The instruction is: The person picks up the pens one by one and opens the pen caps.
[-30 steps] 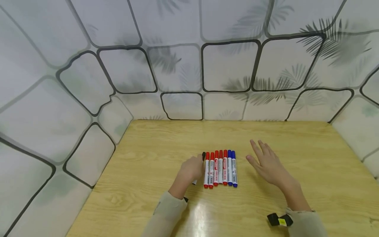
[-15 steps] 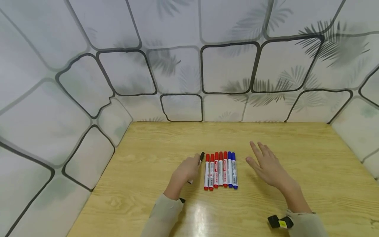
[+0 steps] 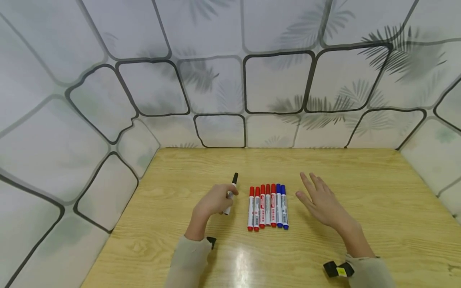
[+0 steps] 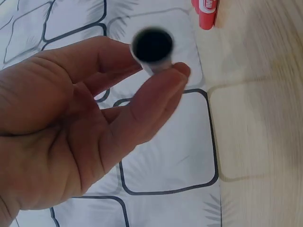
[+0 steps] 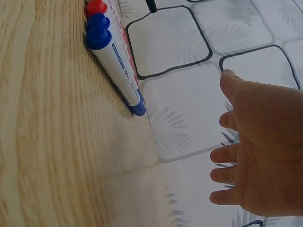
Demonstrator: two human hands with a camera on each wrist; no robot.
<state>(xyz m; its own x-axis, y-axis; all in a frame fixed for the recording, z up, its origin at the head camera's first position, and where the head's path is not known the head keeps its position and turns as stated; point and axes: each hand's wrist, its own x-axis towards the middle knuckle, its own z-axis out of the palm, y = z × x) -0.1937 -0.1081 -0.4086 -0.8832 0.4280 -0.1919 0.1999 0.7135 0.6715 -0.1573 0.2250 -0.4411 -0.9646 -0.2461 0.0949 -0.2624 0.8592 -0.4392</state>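
In the head view my left hand (image 3: 215,199) pinches a black-capped whiteboard marker (image 3: 235,178) between thumb and fingers. It is lifted and tilted, left of the row. The left wrist view looks onto the marker's dark end (image 4: 152,45). Beside it on the table lie several red markers (image 3: 257,208) and two blue markers (image 3: 284,206), side by side in one row. My right hand (image 3: 324,202) hovers right of the blue ones with its fingers spread, holding nothing. In the right wrist view a blue marker (image 5: 116,68) lies apart from that hand (image 5: 265,146).
The wood-grain table (image 3: 180,168) meets a patterned white wall covering (image 3: 216,88) at its back and left edges. Dark wrist straps show at both sleeves. A bright reflection falls on the tabletop near the front.
My left hand has carried the black marker left, away from the row of markers, and more of the marker shows. The right hand has stayed nearly still, as have the other markers.
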